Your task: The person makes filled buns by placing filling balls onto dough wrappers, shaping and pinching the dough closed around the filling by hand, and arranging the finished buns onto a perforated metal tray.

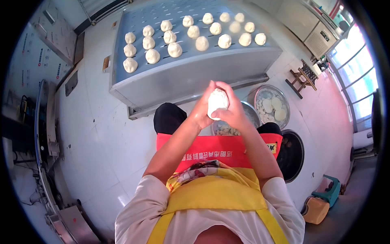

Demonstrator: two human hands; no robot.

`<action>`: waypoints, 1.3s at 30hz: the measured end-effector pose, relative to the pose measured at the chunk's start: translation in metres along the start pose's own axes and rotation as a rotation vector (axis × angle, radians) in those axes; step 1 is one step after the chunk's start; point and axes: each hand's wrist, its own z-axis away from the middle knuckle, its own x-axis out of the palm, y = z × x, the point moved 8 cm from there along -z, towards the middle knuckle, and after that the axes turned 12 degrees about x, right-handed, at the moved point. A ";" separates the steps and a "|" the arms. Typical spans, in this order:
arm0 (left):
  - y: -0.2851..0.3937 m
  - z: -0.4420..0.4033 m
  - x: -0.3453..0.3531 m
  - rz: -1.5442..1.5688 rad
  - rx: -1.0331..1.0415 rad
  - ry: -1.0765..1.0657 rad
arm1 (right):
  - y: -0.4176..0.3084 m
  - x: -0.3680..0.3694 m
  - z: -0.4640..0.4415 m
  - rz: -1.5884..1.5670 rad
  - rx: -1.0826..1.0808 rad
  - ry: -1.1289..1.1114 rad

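A white ball of dough [217, 105] is cupped between my two hands above my lap. My left hand [202, 106] wraps its left side, and my right hand [232, 106] closes round its right side with the thumb across the lower end. Beyond my hands, rows of similar dough balls [174, 49] sit on the blue top of a metal table [191, 77]. Just below and behind my hands is a metal bowl [252, 115] with small pieces in it, partly hidden by my right hand and forearm.
A basin [287, 106] of flat rounds and small pieces stands right of the bowl. Near it are a dark tub [300, 156] and a folding stool [302, 78]. A green item [333, 189] and an orange container [315, 210] are at lower right. Machinery [50, 134] lines the left.
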 end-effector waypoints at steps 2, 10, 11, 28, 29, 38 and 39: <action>0.004 -0.003 -0.015 -0.063 0.030 0.068 | 0.011 0.010 -0.006 -0.005 0.046 -0.025; 0.031 0.000 -0.043 -0.007 0.032 0.147 | 0.027 0.043 -0.035 -0.099 0.172 -0.177; 0.034 0.000 -0.046 -0.030 0.062 0.173 | 0.029 0.043 -0.036 -0.008 0.125 -0.119; 0.035 0.008 -0.040 -0.106 0.146 0.170 | 0.028 0.041 -0.035 0.036 0.052 -0.046; 0.034 0.010 -0.039 -0.111 0.155 0.179 | 0.025 0.042 -0.034 -0.049 0.022 -0.095; 0.026 0.012 -0.042 -0.182 0.122 0.204 | 0.018 0.032 -0.018 0.086 -0.024 -0.078; 0.027 0.012 -0.043 -0.204 0.109 0.167 | 0.010 0.033 -0.017 0.104 -0.056 -0.101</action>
